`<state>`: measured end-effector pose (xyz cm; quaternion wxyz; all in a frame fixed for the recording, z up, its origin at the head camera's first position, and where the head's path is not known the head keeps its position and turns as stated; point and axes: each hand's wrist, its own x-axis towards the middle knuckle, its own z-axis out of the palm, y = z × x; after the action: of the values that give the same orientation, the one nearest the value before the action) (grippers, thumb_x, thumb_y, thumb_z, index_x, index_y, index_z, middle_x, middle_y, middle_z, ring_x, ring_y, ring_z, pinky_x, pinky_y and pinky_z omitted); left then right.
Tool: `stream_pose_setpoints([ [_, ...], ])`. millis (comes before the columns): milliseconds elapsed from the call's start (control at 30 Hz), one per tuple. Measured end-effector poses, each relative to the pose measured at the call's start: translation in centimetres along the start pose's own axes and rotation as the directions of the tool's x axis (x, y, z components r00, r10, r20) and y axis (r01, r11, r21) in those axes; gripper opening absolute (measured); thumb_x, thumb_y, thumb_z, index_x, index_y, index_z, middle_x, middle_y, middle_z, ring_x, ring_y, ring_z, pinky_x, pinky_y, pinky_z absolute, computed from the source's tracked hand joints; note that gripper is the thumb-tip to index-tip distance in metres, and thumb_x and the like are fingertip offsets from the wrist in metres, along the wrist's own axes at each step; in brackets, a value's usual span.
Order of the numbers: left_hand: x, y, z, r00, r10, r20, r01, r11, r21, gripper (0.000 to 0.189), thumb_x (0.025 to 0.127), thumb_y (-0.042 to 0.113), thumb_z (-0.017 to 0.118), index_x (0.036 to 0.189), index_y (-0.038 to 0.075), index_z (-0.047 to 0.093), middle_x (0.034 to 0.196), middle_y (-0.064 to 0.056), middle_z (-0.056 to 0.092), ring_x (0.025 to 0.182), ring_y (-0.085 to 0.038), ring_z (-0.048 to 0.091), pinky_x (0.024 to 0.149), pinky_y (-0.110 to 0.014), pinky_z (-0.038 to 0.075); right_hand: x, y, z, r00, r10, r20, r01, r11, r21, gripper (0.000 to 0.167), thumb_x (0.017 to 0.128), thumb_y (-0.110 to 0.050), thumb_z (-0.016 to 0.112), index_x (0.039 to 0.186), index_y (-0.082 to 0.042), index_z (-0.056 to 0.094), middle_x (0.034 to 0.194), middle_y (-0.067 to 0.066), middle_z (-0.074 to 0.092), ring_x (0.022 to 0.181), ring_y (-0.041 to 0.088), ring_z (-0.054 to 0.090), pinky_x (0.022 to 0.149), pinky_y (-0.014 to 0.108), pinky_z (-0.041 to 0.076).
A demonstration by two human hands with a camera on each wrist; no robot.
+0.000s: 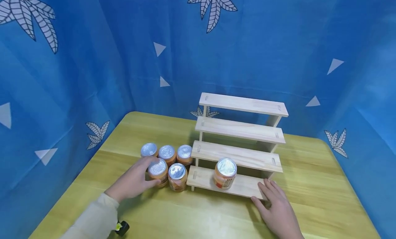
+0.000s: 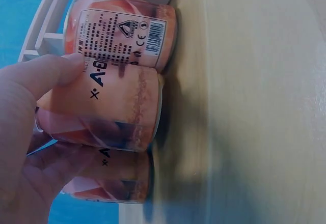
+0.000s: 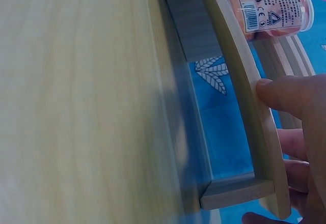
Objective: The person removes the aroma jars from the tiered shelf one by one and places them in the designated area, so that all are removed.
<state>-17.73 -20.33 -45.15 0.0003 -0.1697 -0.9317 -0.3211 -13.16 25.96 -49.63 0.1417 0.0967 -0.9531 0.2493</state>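
Observation:
My left hand (image 1: 136, 178) grips a small orange-labelled jar with a silver lid (image 1: 158, 167), the front-left one of a group on the table. In the left wrist view the thumb lies along that jar (image 2: 102, 102) and the fingers go behind it. Touching it are a jar with a barcode label (image 2: 122, 33) and another jar (image 2: 114, 175). A stepped wooden shelf rack (image 1: 238, 153) stands to the right. My right hand (image 1: 276, 208) holds the right end of its lowest board, thumb on the front edge (image 3: 249, 81). One jar (image 1: 226, 173) stands upright on that board.
Behind and beside the gripped jar stand more jars (image 1: 167, 152), close to the rack's left end. A small black object (image 1: 122, 228) lies near the left sleeve. Blue patterned cloth (image 1: 263, 53) surrounds the yellowish wooden table (image 1: 321, 191).

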Motion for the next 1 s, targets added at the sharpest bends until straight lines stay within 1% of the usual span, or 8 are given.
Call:
stream_pose_setpoints([
  [200,-0.8,-0.5,0.6,1.000,-0.009,-0.014,0.009,1.000,0.017,0.060,0.085,0.021,0.083,0.135,0.007,0.052,0.140,-0.009,0.054,0.131,-0.029,0.052,0.106,-0.049,0.045,0.2,-0.2,0.1,1.000,-0.007,0.013,0.007,1.000,0.001,0.059,0.090,-0.043,0.076,0.134,-0.004,0.065,0.145,0.018,0.054,0.138,0.042,0.042,0.104,0.064,0.039],
  [300,-0.7,-0.5,0.8,1.000,-0.005,-0.014,0.005,1.000,0.014,0.061,0.086,0.021,0.083,0.136,0.007,0.052,0.143,-0.010,0.053,0.134,-0.030,0.050,0.108,-0.049,0.044,0.1,-0.3,-0.1,1.000,0.009,0.022,-0.009,1.000,0.004,0.060,0.090,-0.042,0.076,0.134,-0.004,0.064,0.146,0.019,0.053,0.138,0.043,0.041,0.105,0.064,0.038],
  [500,-0.3,-0.5,1.2,0.999,0.035,-0.032,-0.035,0.999,0.019,0.063,0.085,0.019,0.083,0.138,0.006,0.052,0.144,-0.011,0.052,0.134,-0.033,0.050,0.108,-0.051,0.044,-0.2,-0.2,-0.4,0.999,0.030,0.024,-0.030,1.000,0.002,0.060,0.090,-0.042,0.075,0.134,-0.003,0.064,0.147,0.020,0.052,0.138,0.043,0.041,0.106,0.064,0.037],
  [633,-0.2,-0.4,1.3,0.998,0.046,-0.038,-0.044,0.998,0.035,0.064,0.085,0.026,0.084,0.138,0.009,0.053,0.147,-0.011,0.049,0.134,-0.034,0.049,0.107,-0.052,0.045,-0.4,-0.1,-0.5,0.999,0.033,0.017,-0.033,0.999,-0.006,0.060,0.090,-0.044,0.075,0.134,-0.003,0.064,0.146,0.019,0.053,0.138,0.043,0.041,0.106,0.064,0.037],
  [733,-0.1,0.2,1.2,0.996,0.057,-0.063,-0.053,0.997,0.056,0.060,0.087,0.035,0.081,0.136,0.011,0.056,0.150,-0.010,0.045,0.136,-0.034,0.047,0.106,-0.054,0.045,-0.5,0.1,-0.5,0.999,0.033,0.010,-0.033,0.999,-0.011,0.060,0.090,-0.043,0.075,0.134,-0.003,0.064,0.146,0.019,0.053,0.138,0.043,0.041,0.105,0.063,0.038],
  [800,0.1,0.8,1.1,0.992,0.083,-0.093,-0.076,0.994,0.078,0.056,0.090,0.039,0.077,0.135,0.012,0.058,0.150,-0.009,0.044,0.137,-0.034,0.044,0.106,-0.056,0.043,-0.6,0.1,-0.5,0.999,0.033,0.003,-0.033,0.999,-0.014,0.060,0.090,-0.043,0.075,0.134,-0.003,0.064,0.146,0.019,0.053,0.138,0.043,0.042,0.105,0.063,0.038],
  [900,0.5,2.1,0.9,0.979,0.152,-0.136,-0.137,0.984,0.118,0.052,0.092,0.039,0.074,0.133,0.011,0.061,0.148,-0.008,0.049,0.138,-0.035,0.043,0.108,-0.060,0.039,-0.5,0.2,-0.4,1.000,0.028,-0.002,-0.028,1.000,-0.011,0.059,0.090,-0.042,0.076,0.133,-0.004,0.065,0.145,0.019,0.054,0.137,0.043,0.042,0.105,0.063,0.038],
  [1000,0.9,3.6,0.9,0.964,0.224,-0.142,-0.204,0.968,0.144,0.053,0.091,0.036,0.075,0.135,0.010,0.061,0.144,-0.007,0.055,0.136,-0.033,0.046,0.110,-0.064,0.033,-0.3,0.2,-0.1,1.000,0.014,0.004,-0.014,1.000,-0.009,0.059,0.089,-0.042,0.076,0.133,-0.004,0.065,0.146,0.018,0.054,0.138,0.042,0.042,0.106,0.063,0.038],
])
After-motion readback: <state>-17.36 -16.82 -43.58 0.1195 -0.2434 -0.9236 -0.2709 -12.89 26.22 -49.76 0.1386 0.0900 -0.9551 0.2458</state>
